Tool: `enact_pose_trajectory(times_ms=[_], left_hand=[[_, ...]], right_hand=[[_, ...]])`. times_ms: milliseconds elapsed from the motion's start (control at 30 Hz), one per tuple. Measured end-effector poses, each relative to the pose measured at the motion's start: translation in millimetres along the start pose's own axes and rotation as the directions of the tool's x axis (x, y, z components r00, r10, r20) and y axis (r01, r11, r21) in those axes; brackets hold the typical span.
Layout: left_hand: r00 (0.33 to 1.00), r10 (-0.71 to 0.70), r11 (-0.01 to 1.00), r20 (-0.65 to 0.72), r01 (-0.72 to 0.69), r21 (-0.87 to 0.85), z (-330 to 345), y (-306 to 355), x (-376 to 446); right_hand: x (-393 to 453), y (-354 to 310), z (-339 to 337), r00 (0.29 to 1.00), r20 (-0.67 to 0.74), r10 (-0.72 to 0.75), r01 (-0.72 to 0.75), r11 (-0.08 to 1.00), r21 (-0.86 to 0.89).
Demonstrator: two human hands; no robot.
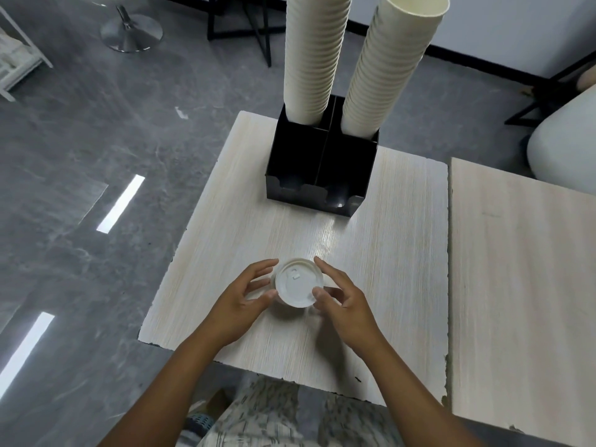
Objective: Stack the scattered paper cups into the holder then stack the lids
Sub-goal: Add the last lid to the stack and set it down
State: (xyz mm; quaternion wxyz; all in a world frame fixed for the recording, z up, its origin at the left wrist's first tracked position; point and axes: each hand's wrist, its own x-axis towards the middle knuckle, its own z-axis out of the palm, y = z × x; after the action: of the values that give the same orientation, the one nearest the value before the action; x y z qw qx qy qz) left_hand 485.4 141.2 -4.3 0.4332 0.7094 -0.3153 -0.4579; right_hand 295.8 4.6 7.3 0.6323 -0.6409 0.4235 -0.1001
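Note:
A stack of white lids (298,282) stands on the pale wooden table (371,259) near its front. My left hand (245,296) cups the stack from the left, thumb and fingers curved round its side. My right hand (338,296) cups it from the right, thumb on the near rim. Behind, a black holder (319,169) carries two tall stacks of cream paper cups, a left stack (314,56) and a right stack (392,66), in its two rear compartments. Its two front compartments show nothing inside.
A second pale table (522,285) adjoins on the right with a narrow gap. A white rounded seat (564,143) stands at the far right. The grey floor on the left holds a chrome stool base (130,33) and black frame legs (258,24).

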Motion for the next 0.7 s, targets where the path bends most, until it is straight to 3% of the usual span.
enact_pose_trajectory(times_ms=[700], left_hand=[[0.999,-0.047,0.999,0.004,0.047,0.028,8.1,4.4,6.4]], right_hand=[[-3.1,1.9,0.5,0.999,-0.047,0.002,0.003,0.993,0.121]])
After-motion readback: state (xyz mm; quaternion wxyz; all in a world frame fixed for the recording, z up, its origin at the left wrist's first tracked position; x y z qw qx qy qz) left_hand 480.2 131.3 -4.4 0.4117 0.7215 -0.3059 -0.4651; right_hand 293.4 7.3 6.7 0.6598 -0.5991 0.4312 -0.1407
